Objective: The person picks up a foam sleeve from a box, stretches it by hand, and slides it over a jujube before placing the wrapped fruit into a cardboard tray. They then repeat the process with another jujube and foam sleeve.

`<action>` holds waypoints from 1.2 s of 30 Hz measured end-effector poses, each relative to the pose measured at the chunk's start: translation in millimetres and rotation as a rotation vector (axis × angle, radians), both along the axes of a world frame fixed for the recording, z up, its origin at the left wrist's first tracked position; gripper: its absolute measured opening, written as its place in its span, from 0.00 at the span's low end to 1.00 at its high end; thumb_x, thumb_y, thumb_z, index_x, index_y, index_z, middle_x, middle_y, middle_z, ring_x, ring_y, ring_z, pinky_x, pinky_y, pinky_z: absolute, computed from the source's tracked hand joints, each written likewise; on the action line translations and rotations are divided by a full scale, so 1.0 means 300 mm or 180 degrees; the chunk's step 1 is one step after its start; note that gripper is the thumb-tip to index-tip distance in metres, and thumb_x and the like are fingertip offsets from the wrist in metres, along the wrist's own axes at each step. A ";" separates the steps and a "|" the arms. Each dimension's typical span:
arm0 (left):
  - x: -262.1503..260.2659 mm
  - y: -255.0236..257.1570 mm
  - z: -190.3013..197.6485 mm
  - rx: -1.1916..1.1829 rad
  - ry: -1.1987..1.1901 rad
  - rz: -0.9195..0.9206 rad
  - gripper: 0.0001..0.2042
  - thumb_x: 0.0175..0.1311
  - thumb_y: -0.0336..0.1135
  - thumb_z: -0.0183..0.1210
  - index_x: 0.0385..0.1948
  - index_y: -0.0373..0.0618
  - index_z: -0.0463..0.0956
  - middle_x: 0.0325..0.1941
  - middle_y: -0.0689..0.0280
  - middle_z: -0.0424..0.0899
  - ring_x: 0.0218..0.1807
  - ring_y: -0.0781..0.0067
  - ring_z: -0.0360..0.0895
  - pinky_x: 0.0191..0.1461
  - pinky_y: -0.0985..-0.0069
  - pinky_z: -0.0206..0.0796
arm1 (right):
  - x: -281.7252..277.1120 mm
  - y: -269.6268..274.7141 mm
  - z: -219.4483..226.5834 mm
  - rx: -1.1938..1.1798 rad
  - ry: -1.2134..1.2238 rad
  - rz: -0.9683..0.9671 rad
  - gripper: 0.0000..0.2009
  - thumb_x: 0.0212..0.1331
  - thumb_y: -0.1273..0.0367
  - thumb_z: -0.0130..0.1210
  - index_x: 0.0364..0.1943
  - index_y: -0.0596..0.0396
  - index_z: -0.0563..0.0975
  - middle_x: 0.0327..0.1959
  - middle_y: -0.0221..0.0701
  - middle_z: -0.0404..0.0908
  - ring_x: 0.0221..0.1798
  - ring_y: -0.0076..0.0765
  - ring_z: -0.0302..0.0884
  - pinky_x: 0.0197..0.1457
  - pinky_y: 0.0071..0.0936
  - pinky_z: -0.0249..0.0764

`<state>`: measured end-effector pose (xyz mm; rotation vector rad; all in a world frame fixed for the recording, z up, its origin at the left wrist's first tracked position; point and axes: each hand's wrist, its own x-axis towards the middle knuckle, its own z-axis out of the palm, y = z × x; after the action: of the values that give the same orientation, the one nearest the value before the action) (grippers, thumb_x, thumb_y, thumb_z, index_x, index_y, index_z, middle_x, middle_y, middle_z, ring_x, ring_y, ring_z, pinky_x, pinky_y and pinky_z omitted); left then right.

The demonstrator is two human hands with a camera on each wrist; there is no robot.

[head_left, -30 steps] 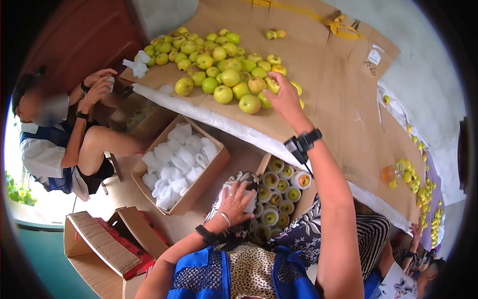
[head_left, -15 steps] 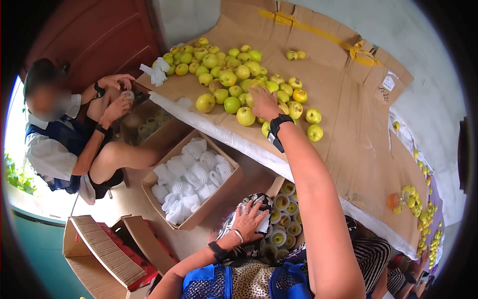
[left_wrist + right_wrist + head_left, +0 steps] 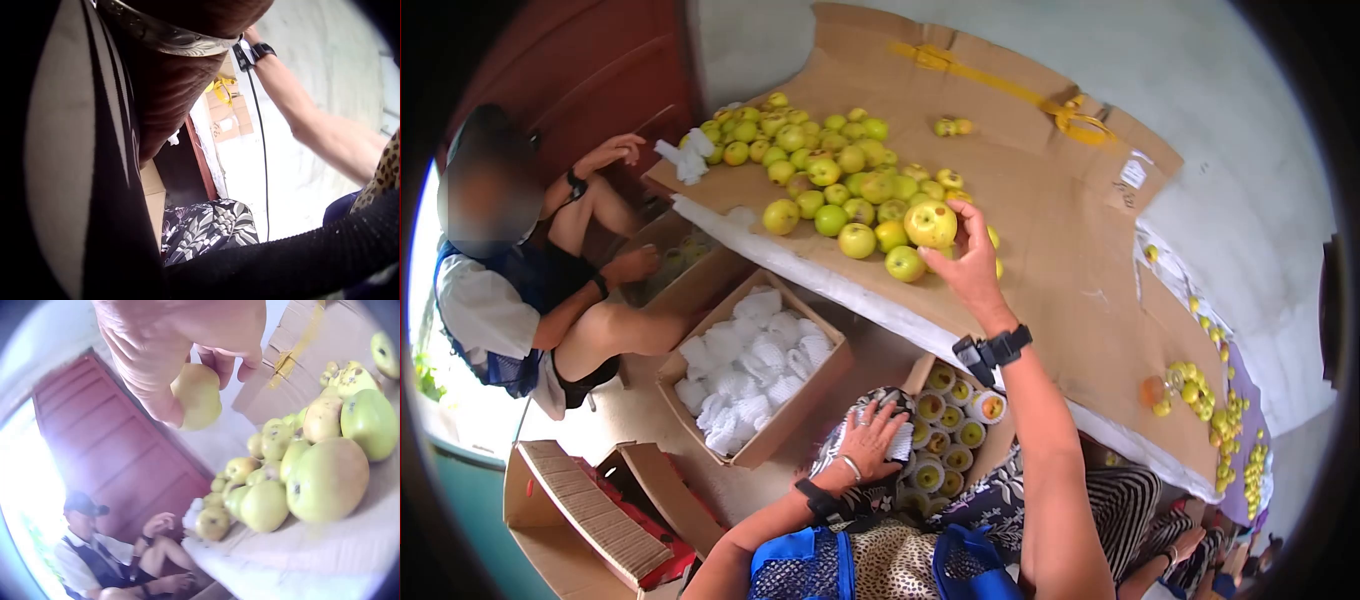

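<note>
My right hand (image 3: pixel 972 262) holds a yellow-green apple (image 3: pixel 930 224) between thumb and fingers, above the pile of apples (image 3: pixel 855 185) on the cardboard-covered table (image 3: pixel 1060 230). In the right wrist view the held apple (image 3: pixel 197 397) is raised over the others, several of which carry brown spots. My left hand (image 3: pixel 866 437) rests with spread fingers on the floral-patterned cloth over my knee. Its palm and a silver bracelet (image 3: pixel 181 45) fill the top of the left wrist view. Beside that knee sits a box of apples in white foam nets (image 3: pixel 945 430).
An open carton of white foam nets (image 3: pixel 750 365) stands left of my knee. Another carton (image 3: pixel 585 515) with red sides lies at lower left. A seated person (image 3: pixel 520 270) is at the left. More apples (image 3: pixel 1200 395) lie along the table's right side.
My right hand reached down into the apple pile, took hold of an apple and lifted it. The left hand stays on the knee. The seated person's hands have moved apart.
</note>
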<state>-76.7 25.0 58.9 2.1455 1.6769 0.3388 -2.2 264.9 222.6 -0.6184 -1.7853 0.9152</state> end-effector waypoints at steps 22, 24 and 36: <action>-0.066 -0.034 0.085 0.0321 -0.3358 0.1316 0.11 0.49 0.25 0.61 0.36 0.40 0.77 0.29 0.67 0.79 0.32 0.77 0.75 0.37 0.79 0.67 | 0.510 -0.604 -0.102 -0.3213 0.2812 0.1680 0.25 0.54 0.68 0.51 0.57 0.58 0.62 0.56 0.42 0.67 0.58 0.45 0.66 0.58 0.41 0.67; -0.083 -0.059 0.193 -0.0175 -0.3355 0.1084 0.17 0.47 0.23 0.63 0.41 0.38 0.74 0.33 0.68 0.80 0.34 0.81 0.75 0.40 0.81 0.69 | 0.504 -0.641 -0.156 -0.2932 0.2540 0.1601 0.24 0.54 0.73 0.51 0.57 0.57 0.62 0.56 0.38 0.67 0.57 0.41 0.67 0.59 0.40 0.67; -0.037 -0.077 0.292 -0.1847 -0.2989 0.0188 0.28 0.39 0.25 0.69 0.44 0.44 0.63 0.35 0.64 0.77 0.37 0.77 0.73 0.40 0.79 0.66 | 0.498 -0.813 -0.435 -0.4401 0.2775 0.2510 0.28 0.56 0.59 0.51 0.59 0.56 0.61 0.58 0.38 0.66 0.61 0.37 0.63 0.63 0.39 0.60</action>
<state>-88.0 1.7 146.7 1.2010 1.0860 0.6500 147.2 20.9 92.1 -0.1608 -0.3346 2.4987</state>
